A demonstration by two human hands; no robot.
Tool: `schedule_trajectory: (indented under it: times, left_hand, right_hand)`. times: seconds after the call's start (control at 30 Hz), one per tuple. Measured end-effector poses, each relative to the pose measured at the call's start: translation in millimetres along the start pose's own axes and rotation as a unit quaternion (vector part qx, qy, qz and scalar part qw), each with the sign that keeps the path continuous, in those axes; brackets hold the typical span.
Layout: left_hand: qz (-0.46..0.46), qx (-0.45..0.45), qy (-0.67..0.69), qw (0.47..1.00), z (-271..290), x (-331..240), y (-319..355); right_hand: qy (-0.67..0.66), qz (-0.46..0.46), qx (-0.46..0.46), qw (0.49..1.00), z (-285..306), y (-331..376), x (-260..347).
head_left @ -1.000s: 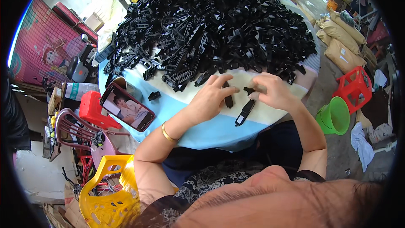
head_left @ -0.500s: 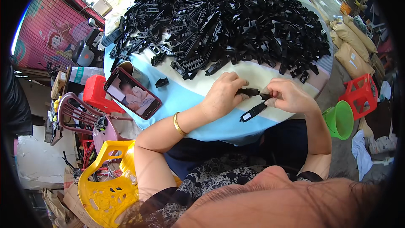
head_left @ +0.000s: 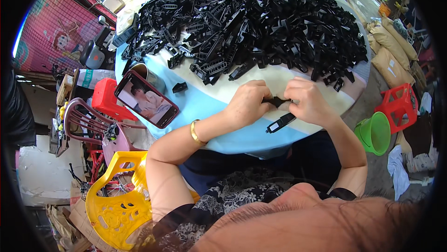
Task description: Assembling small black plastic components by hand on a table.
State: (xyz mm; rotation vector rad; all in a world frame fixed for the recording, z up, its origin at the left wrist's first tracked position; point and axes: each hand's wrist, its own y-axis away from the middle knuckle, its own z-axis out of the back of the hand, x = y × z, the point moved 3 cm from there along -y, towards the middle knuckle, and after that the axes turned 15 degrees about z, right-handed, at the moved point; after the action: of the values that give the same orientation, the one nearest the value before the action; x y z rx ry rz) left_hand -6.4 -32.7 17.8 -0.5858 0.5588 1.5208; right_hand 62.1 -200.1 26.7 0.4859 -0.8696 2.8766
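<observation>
- Black plastic clip (head_left: 278,101) sits pinched between left hand (head_left: 247,104) and right hand (head_left: 308,100), both closed on it above the table's (head_left: 205,105) near edge.
- Another clip (head_left: 281,123) lies just beneath the right hand.
- Heaped black parts (head_left: 260,17) fill the far tabletop.

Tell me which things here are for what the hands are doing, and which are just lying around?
In use:
- left hand and right hand, pinching one small black part between them
- finished black piece near the table edge
- big heap of black plastic parts

Lying about:
- phone
- green bucket
- yellow chair
- red stool
</observation>
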Motion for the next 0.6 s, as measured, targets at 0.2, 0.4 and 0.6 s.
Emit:
schedule_trajectory:
  times: [0.2,0.4,0.6]
  left_hand:
    - [-0.035,0.036,0.007,0.999,3,5,-5]
    - [0.053,-0.244,-0.236,0.939,40,17,-13]
    - [-0.014,-0.245,-0.226,0.943,27,19,-8]
  right_hand:
    - [-0.059,0.011,-0.029,0.998,-3,4,-4]
    - [0.297,-0.064,-0.084,0.949,27,2,-23]
    - [0.325,0.009,-0.031,0.945,10,-5,-22]
